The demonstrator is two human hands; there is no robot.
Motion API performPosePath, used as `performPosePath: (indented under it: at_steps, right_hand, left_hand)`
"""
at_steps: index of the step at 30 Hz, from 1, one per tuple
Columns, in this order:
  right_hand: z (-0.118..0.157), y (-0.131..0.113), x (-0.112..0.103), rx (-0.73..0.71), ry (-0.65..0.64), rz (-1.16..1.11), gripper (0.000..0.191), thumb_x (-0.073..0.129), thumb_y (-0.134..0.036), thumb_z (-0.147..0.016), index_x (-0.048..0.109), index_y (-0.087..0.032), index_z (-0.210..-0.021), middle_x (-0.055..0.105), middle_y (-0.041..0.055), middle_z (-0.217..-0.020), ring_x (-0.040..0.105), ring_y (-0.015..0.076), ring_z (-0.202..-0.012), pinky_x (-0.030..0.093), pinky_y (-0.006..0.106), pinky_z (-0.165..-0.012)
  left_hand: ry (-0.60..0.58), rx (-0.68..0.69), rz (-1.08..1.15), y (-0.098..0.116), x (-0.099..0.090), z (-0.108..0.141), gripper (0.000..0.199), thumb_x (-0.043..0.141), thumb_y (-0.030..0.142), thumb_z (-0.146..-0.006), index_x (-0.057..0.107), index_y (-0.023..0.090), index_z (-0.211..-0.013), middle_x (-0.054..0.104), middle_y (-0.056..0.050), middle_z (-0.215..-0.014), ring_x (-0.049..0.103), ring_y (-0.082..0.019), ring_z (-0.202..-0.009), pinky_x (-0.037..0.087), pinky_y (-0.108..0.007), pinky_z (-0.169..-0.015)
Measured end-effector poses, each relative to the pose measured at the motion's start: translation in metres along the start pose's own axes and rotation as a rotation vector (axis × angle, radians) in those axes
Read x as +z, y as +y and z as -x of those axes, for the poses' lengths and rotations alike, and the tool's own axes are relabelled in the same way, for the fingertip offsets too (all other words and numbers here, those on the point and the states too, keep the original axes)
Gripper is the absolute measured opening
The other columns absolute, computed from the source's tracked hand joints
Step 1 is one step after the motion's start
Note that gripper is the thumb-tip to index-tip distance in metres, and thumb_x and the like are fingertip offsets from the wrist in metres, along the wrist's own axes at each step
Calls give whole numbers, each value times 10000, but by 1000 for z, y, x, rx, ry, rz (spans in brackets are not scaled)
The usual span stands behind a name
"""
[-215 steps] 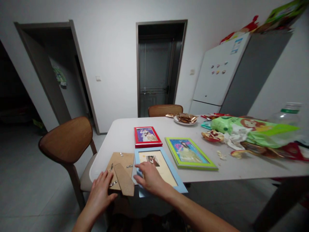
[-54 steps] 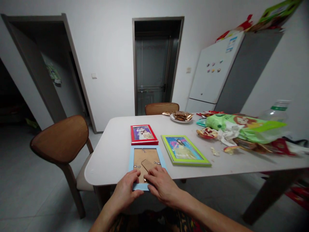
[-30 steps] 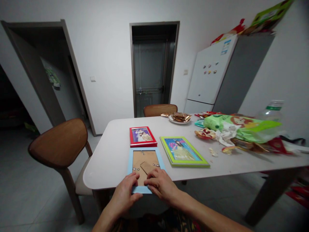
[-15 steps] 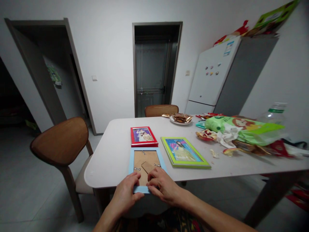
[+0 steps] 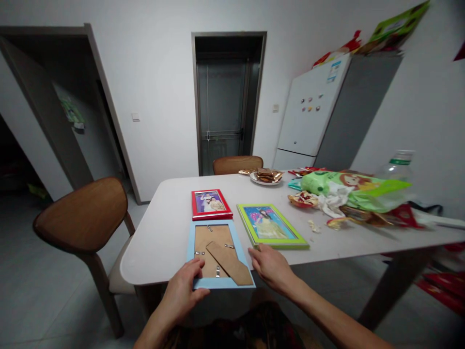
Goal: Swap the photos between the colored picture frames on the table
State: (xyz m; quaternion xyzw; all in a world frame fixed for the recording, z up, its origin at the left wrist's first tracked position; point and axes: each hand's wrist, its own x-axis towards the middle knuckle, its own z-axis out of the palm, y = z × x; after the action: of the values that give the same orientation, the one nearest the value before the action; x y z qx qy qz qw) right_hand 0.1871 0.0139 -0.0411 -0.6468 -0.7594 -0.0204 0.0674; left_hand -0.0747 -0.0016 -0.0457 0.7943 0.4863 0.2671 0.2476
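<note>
A light blue picture frame [image 5: 191, 242] lies back side up at the near edge of the table, showing a brown backboard, metal clips and a slanted cardboard stand [image 5: 228, 264]. My left hand [image 5: 184, 286] grips its lower left corner, thumb at the near edge and fingers on top. My right hand [image 5: 271, 265] is at the near left corner of the green frame [image 5: 271, 225], its fingers curled in; whether they grip that frame is hard to tell. Beyond the blue frame lies a red frame [image 5: 211, 203] with its picture up.
On the white table [image 5: 160, 213] are a plate of wrapped snacks [image 5: 267, 177], an opened fruit [image 5: 304, 199], crumpled tissue, a green package [image 5: 348, 188] and a clear bottle [image 5: 397, 165]. A wooden chair [image 5: 85, 213] stands at the left, another beyond the table.
My right hand has left the blue frame and moved right to the green frame's corner, uncovering the cardboard stand. My left hand still holds the blue frame. The view has shifted slightly.
</note>
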Motion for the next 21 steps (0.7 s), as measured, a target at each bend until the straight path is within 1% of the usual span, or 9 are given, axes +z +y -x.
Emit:
performPosePath:
  at_steps: [3,4,6,8,9,11,15,19,21]
  right_hand:
    - [4,1,1,-88,-9,-5,281,355,-226,-779,632,-175,-776,561,76,-757,521,173,-736,335,259,-640]
    - [5,3,3,-107,-1,-23,294,344,-228,-785,633,-179,-800,561,73,-751,522,170,-734,333,258,-643]
    - [6,9,6,-82,29,-47,331,328,-221,-786,599,-180,-973,575,80,-799,529,174,-758,334,260,-652]
    - [6,14,8,-7,36,-41,396,329,-208,-775,511,-177,-1126,587,92,-853,540,185,-774,338,265,-646]
    - [5,16,8,15,20,-33,402,333,-207,-769,504,-183,-1132,593,93,-853,546,190,-769,338,267,-636]
    - [6,19,6,11,-35,-20,355,346,-212,-760,562,-212,-1042,607,78,-811,556,191,-745,336,261,-615]
    - [13,21,0,20,-71,-43,297,354,-218,-755,636,-215,-853,631,68,-777,568,184,-761,347,249,-628]
    - [17,19,-3,-36,-63,-150,340,347,-221,-751,632,-207,-936,645,77,-911,577,191,-849,379,260,-702]
    - [16,17,-2,7,-41,-143,367,344,-217,-746,607,-197,-1001,632,97,-976,578,210,-884,391,285,-725]
  left_hand:
    - [-1,8,5,0,0,0,301,622,147,-588,573,196,-881,560,-55,-1114,404,-195,-1150,318,-333,-961]
    - [1,7,6,0,0,0,339,619,152,-592,564,199,-923,571,-53,-1091,407,-194,-1148,318,-334,-961]
    - [7,1,5,0,0,1,401,611,157,-599,541,200,-992,577,-54,-1072,407,-191,-1148,314,-338,-964]
    - [12,3,6,0,0,1,370,605,155,-601,550,198,-965,556,-60,-1114,402,-193,-1153,309,-337,-967]
    - [15,6,7,0,0,2,326,605,153,-599,563,196,-920,538,-64,-1146,398,-196,-1156,307,-335,-967]
    - [16,14,5,-1,1,2,271,607,150,-594,570,192,-860,513,-70,-1184,395,-203,-1158,305,-335,-967]
    - [13,27,-49,2,1,3,327,607,171,-605,555,197,-926,511,-78,-1186,396,-209,-1156,300,-357,-965]
    - [-26,-14,-204,16,3,5,279,602,185,-616,552,198,-890,500,-80,-1203,384,-236,-1164,212,-455,-991]
    - [-37,-27,-262,24,5,5,281,597,179,-616,543,197,-891,488,-82,-1215,386,-245,-1162,184,-486,-990]
